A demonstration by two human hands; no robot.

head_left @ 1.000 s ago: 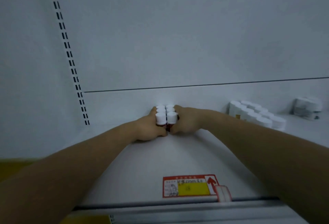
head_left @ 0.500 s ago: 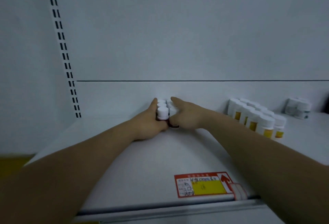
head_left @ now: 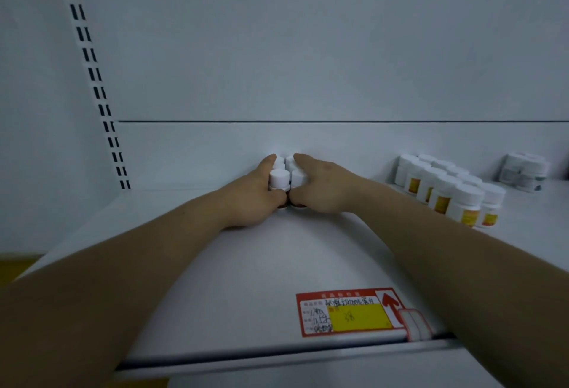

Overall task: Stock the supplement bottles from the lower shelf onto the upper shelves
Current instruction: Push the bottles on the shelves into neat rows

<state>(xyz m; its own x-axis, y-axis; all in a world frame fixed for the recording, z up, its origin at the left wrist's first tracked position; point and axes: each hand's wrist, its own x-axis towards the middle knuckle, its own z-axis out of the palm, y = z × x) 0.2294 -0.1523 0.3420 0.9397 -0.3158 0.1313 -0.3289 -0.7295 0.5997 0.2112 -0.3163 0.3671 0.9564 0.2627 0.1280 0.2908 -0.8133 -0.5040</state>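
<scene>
**Small bottles [head_left: 284, 175] pressed between two hands at the back of the shelf [head_left: 215, 280]**

A tight cluster of small bottles (white caps, dark bodies) is seen at the centre of the frame, stood on the white shelf close against its back wall. It is flanked by the left hand [head_left: 251, 199] and the right hand [head_left: 323, 192]. Their fingers are laid straight along its sides and their thumbs are bent across its front. Yellow-labelled bottles [head_left: 446, 195] are ranged at centre right, and a red price label [head_left: 348, 313] is fixed near the lower edge
</scene>
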